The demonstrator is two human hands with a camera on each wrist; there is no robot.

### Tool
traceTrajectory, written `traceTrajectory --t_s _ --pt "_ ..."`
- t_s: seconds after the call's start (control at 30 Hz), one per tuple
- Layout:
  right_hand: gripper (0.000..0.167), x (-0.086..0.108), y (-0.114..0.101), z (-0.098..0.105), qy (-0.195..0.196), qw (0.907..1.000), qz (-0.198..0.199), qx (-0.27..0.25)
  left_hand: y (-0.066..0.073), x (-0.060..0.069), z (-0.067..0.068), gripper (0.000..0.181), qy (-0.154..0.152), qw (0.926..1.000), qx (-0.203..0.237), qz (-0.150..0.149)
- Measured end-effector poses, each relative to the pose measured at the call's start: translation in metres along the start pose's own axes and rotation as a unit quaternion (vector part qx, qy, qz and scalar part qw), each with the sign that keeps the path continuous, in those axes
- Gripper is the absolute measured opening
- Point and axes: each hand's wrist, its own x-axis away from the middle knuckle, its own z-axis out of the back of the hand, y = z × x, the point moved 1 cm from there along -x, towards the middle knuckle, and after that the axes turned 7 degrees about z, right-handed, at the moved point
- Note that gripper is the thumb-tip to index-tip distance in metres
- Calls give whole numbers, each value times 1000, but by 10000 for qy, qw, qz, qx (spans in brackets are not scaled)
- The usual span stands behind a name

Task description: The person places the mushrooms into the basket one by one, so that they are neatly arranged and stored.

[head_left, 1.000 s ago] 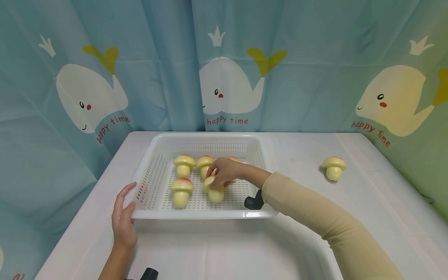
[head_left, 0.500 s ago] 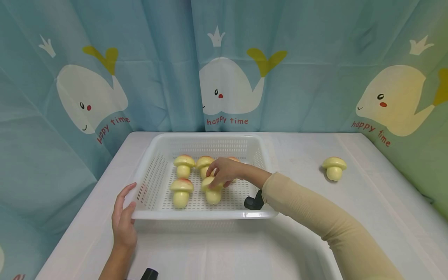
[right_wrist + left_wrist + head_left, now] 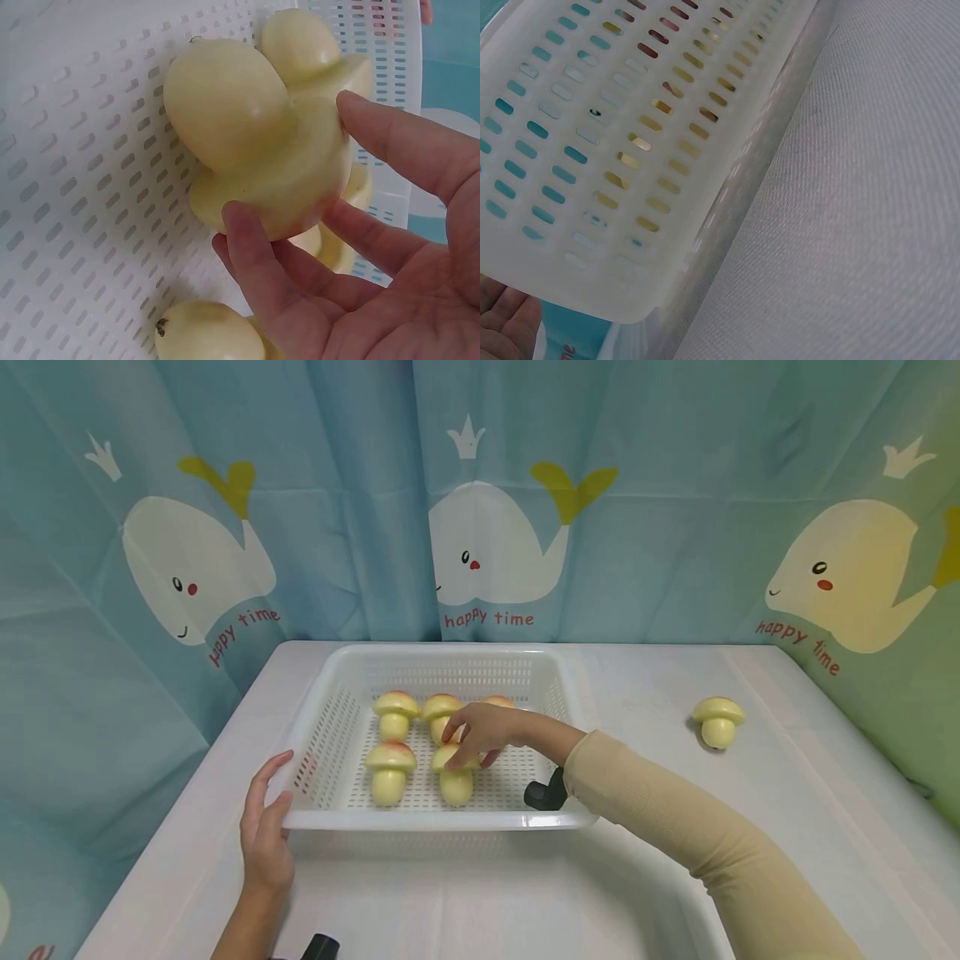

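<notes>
My right hand (image 3: 483, 732) reaches into the white perforated plastic basket (image 3: 442, 820). Its thumb and fingers pinch the cap of a pale yellow toy mushroom (image 3: 456, 789), stem toward me. In the right wrist view, fingertips press that mushroom's cap (image 3: 289, 169) from both sides. Another toy mushroom (image 3: 388, 777) stands to its left, and further toy mushrooms (image 3: 394, 714) with red-tinged tops form a row behind, one partly hidden by my hand. My left hand (image 3: 264, 835) grips the basket's front left corner; the left wrist view shows its fingers partly behind the rim.
One more toy mushroom (image 3: 717, 722) lies on the white table (image 3: 652, 693), right of the basket. A blue curtain (image 3: 352, 527) with whale prints hangs behind and along the sides. A black wrist camera (image 3: 546, 792) overlaps the basket's front right corner.
The mushroom in my right hand has shifted slightly left and then a little toward the front, with its stem now straighter. My left hand and the basket look unmoved.
</notes>
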Motion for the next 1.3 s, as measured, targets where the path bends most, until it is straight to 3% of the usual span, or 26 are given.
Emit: traceTrajectory --t_s 0.2,0.33,0.5,0.67,1.3 --pt "44 3 -3 4 189 9996 -28 204 -2 -1 0 45 -6 10000 31 -42" --pt "49 10 -11 13 625 9969 306 355 1 0 1 45 35 10000 -70 -43" --pt "47 31 -20 31 1254 9860 1023 402 2 0 1 46 83 9998 -197 1" --pt "41 57 -21 51 1832 9714 1394 586 1 0 1 45 83 9997 -231 -11" --pt "42 101 16 88 2329 9668 976 392 0 0 0 44 -20 10000 -65 13"
